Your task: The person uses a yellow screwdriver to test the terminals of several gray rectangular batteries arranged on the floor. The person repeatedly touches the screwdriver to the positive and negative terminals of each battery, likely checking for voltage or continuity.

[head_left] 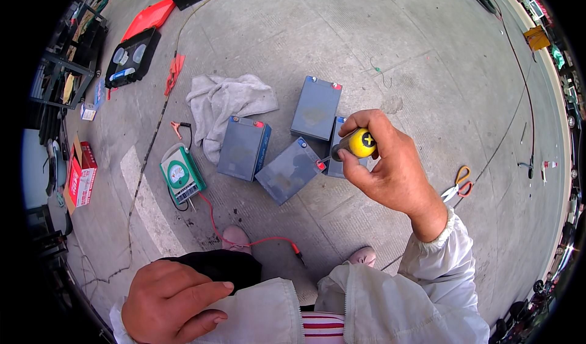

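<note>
My right hand point(390, 167) is closed around the yellow and black handle of a screwdriver point(357, 144). Its shaft slants down to the left, its tip at or close to the red-marked terminal point(321, 166) of the nearest grey battery point(288, 174); contact is unclear. Another battery point(336, 155) lies partly hidden under that hand. Two more grey batteries, one to the left point(241, 152) and one farther back point(315, 112), have red and blue terminal marks. Over my lap, my left hand point(174, 301) holds nothing, with thumb and forefinger apart.
A green and white charger point(182, 174) with red cable point(213, 219) lies left, near a grey cloth point(226, 103). Orange-handled scissors point(463, 182) lie right. A black toolbox with a red lid point(133, 57), a red carton point(82, 173) and a long hose point(160, 115) are farther left.
</note>
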`<action>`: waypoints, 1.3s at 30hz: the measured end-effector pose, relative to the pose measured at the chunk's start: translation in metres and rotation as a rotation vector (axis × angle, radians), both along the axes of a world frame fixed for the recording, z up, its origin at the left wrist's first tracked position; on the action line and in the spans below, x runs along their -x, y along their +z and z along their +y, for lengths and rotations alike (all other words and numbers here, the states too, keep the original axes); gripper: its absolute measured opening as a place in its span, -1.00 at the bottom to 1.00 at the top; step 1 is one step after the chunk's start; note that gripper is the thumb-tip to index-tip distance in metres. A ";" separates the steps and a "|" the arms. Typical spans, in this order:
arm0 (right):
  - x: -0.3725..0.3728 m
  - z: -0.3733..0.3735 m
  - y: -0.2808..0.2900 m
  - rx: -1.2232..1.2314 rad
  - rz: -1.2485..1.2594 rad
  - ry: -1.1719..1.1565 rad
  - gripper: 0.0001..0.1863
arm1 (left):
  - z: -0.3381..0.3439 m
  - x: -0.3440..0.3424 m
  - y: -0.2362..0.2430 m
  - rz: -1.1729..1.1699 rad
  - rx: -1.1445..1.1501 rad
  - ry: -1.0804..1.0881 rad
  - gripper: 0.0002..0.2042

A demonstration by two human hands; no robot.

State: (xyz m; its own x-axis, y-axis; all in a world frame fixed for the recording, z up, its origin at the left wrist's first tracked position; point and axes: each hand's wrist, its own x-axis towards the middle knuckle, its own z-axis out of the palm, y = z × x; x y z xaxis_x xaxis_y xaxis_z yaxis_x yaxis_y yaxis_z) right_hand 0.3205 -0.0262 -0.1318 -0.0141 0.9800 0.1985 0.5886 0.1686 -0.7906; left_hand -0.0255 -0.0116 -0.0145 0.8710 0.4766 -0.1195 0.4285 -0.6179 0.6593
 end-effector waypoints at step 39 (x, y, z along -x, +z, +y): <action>-0.002 0.011 -0.023 -0.095 0.014 0.006 -0.57 | -0.002 0.000 0.000 -0.002 -0.008 0.011 -0.64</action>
State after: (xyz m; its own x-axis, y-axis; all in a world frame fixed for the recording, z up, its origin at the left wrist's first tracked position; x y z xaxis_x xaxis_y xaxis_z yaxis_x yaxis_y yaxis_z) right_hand 0.3226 -0.0152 -0.1551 -0.0160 0.9568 0.2904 0.5764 0.2461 -0.7792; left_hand -0.0251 -0.0138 -0.0143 0.8657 0.4874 -0.1138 0.4341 -0.6179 0.6556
